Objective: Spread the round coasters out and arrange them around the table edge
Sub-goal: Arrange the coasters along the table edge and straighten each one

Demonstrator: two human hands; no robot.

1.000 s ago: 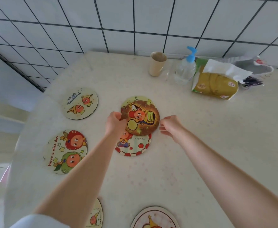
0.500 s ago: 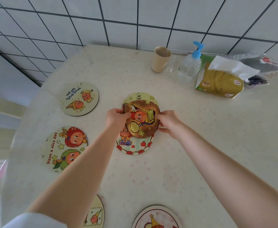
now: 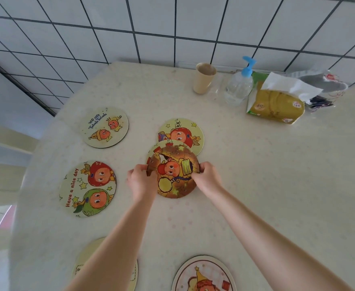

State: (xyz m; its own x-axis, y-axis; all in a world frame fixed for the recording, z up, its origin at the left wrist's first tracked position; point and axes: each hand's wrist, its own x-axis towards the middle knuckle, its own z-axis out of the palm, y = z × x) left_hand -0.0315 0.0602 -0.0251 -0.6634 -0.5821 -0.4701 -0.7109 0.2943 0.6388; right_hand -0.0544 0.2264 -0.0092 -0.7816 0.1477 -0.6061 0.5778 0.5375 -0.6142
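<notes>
You are partway through spreading the stack: your left hand [image 3: 141,181] and right hand [image 3: 207,179] pinch opposite edges of the brown coaster [image 3: 173,172], left fingers on its left rim, right fingers on its right rim, so it sits squarely between both grasps. It looks tilted up off the stack, though how far is hard to judge. Just behind the brown coaster, a thin pale rim of another coaster [image 3: 163,144] peeks out, and beyond that lies the yellow coaster [image 3: 182,133], partly overlapped.

Left of the brown coaster, two coasters already sit near the table [image 3: 267,175] edge: the "we are" coaster [image 3: 105,127] farther back, the "nice day" coaster [image 3: 88,188] nearer you. Nearer still than the brown coaster, two more lie at the bottom of the view, one under your left forearm.

The next move, as I judge it, is to carry the brown coaster to an open stretch of rim, probably to its right, where the edge is bare, then return for the remaining two.
</notes>
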